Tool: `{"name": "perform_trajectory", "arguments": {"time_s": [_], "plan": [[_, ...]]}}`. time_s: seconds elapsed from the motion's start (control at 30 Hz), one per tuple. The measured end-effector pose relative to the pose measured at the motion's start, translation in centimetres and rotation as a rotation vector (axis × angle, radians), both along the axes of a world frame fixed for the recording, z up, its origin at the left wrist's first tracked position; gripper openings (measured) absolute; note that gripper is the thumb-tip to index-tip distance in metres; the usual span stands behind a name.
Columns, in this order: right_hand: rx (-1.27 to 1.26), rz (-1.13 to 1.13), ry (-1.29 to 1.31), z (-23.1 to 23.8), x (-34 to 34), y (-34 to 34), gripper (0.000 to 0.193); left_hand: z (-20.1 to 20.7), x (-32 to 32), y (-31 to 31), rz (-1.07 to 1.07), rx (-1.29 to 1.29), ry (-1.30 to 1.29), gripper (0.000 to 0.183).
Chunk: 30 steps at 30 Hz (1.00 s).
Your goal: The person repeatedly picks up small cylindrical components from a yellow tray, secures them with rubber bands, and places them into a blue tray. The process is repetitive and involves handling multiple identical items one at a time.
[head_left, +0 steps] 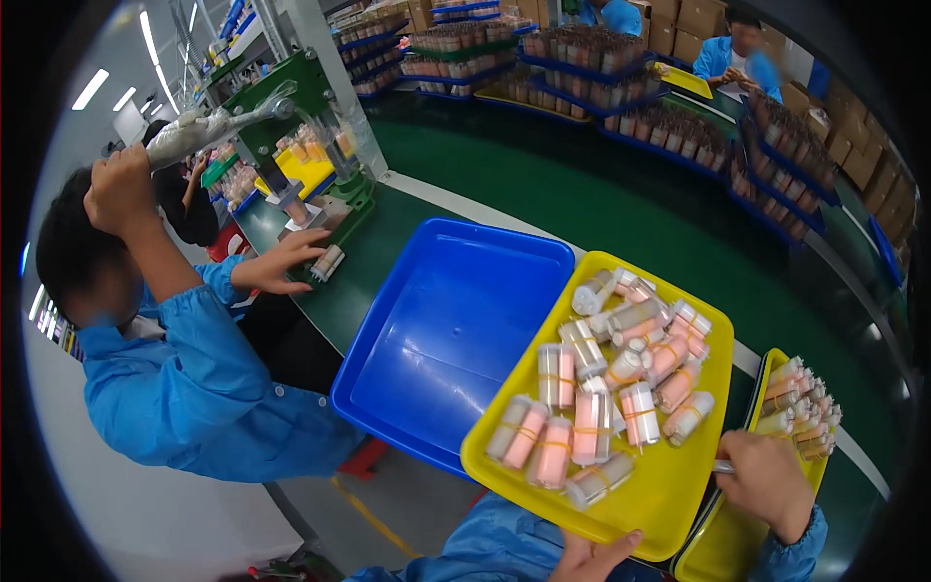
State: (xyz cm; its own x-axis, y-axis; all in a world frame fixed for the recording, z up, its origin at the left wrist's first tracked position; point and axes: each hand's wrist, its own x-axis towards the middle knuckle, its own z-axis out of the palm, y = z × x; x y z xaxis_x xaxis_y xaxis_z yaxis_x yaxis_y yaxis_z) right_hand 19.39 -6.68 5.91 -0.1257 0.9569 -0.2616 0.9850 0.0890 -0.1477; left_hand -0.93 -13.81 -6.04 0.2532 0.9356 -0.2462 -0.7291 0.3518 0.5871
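A yellow tray (720,388) tilts in front of me, heaped with clear capped tubes (593,427). These have pink or grey contents and yellow bands, and most lie on their sides. My left hand (593,558) grips the near rim, thumb up on the edge and fingers partly hidden beneath. Beside the tray's right edge, my right hand (771,483) is closed in a fist; a small silvery end pokes out, its kind unclear. Under that hand is a second yellow tray (722,548), with several similar tubes (800,407) packed at its far end.
A blue tray (446,325) with nothing in it adjoins on the left. Further left, a co-worker in blue (194,378) holds the lever of a green press (301,97), other hand by a tube (328,262). Stacked trays of tubes (592,58) line the green bench (465,155).
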Motion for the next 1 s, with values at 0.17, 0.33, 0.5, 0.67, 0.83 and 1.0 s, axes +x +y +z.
{"name": "perform_trajectory", "arguments": {"time_s": [0.17,0.33,0.5,0.67,0.83,1.0], "plan": [[0.009,-0.053,-0.090,-0.2,0.4,-0.6,0.024,0.4,0.2,-1.7,-0.040,0.009,0.153,0.053],[0.117,-0.057,-0.095,-0.4,0.8,-0.8,0.024,2.4,-7.3,3.3,-0.847,0.136,0.402,0.015],[0.229,-0.040,-0.127,0.2,0.1,-0.7,0.027,8.0,-9.9,7.4,-0.743,0.741,0.552,0.029],[0.188,0.117,0.034,0.6,-0.2,-0.8,0.030,6.6,-12.7,12.0,-0.007,1.207,0.827,0.044],[0.132,0.224,0.161,-0.1,0.2,-1.7,0.029,7.6,-13.6,14.2,0.027,0.911,1.272,0.019],[0.091,0.256,0.252,-1.7,0.0,-1.8,0.028,1.1,-12.5,14.3,0.243,0.634,1.667,0.014]]}}
